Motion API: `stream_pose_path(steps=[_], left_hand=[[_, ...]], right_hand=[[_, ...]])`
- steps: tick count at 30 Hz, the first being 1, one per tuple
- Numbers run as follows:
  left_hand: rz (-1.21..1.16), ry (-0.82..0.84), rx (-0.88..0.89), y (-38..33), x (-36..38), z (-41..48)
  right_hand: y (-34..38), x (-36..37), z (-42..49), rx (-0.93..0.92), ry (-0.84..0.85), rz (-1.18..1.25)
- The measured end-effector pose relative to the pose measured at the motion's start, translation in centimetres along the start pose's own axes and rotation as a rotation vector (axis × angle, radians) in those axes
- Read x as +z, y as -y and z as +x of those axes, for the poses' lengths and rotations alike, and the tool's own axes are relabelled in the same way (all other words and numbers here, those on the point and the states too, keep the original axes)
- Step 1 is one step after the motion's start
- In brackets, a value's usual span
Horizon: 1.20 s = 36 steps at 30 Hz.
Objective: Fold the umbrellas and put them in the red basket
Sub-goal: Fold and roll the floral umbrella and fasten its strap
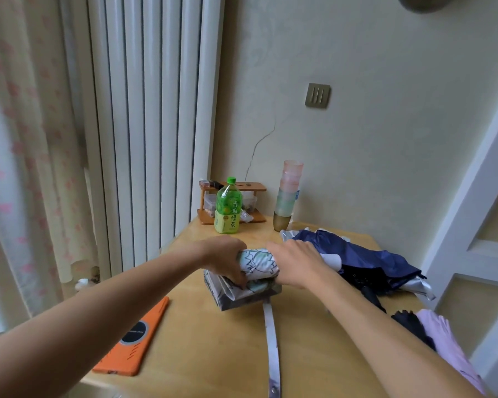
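A white umbrella with a pale green flower print (pixel 258 264) lies rolled on the wooden table (pixel 213 349). My left hand (pixel 224 258) grips its left end and my right hand (pixel 296 262) grips its right part. Loose folds of its canopy (pixel 236 294) bunch beneath the roll. Its closing strap (pixel 271 349) trails toward the table's front edge. A dark blue umbrella with a silver lining (pixel 365 259) lies collapsed but unrolled to the right, its black handle (pixel 373 297) pointing toward me. A pink umbrella with a black part (pixel 443 340) lies at the right edge. No red basket is in view.
An orange tablet case (pixel 133 337) lies at the table's left front. A green tea bottle (pixel 228 206), a small wooden rack (pixel 233 202) and a stack of plastic cups (pixel 288 193) stand at the back. A radiator (pixel 147 124) and a curtain (pixel 20 153) are to the left.
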<state>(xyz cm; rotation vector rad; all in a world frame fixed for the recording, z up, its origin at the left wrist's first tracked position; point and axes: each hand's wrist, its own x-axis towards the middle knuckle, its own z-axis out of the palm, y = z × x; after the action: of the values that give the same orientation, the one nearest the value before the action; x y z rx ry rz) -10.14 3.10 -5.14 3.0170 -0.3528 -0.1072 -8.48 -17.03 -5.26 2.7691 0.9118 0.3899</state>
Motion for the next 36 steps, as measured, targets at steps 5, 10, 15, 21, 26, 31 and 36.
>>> stream_pose_path(steps=[5, 10, 15, 21, 26, 31, 36], left_hand=[[0.249, -0.212, 0.041, -0.2, 1.6, 0.8], [0.242, -0.420, 0.076, 0.8, 2.8, 0.5], [0.101, -0.471, 0.022, 1.3, 4.0, 0.5], [0.087, -0.321, -0.038, 1.1, 3.4, 1.3], [0.094, -0.219, -0.028, 0.1, 2.0, 0.9], [-0.035, -0.098, -0.080, -1.1, 1.8, 0.1], [-0.151, -0.027, -0.099, -1.5, 2.0, -0.1]], right_hand=[[-1.0, -0.6, 0.8, 0.022, 0.063, 0.033], [-1.1, -0.5, 0.6, 0.026, 0.122, 0.135], [-1.4, -0.7, 0.8, 0.015, 0.209, 0.205], [-0.8, -0.7, 1.1, 0.009, 0.115, 0.231], [-0.7, 1.1, 0.8, -0.027, -0.014, 0.092], [-1.8, 4.4, 0.3, 0.054, -0.179, -0.023], [-2.5, 6.4, -0.6, 0.090, -0.357, -0.076]])
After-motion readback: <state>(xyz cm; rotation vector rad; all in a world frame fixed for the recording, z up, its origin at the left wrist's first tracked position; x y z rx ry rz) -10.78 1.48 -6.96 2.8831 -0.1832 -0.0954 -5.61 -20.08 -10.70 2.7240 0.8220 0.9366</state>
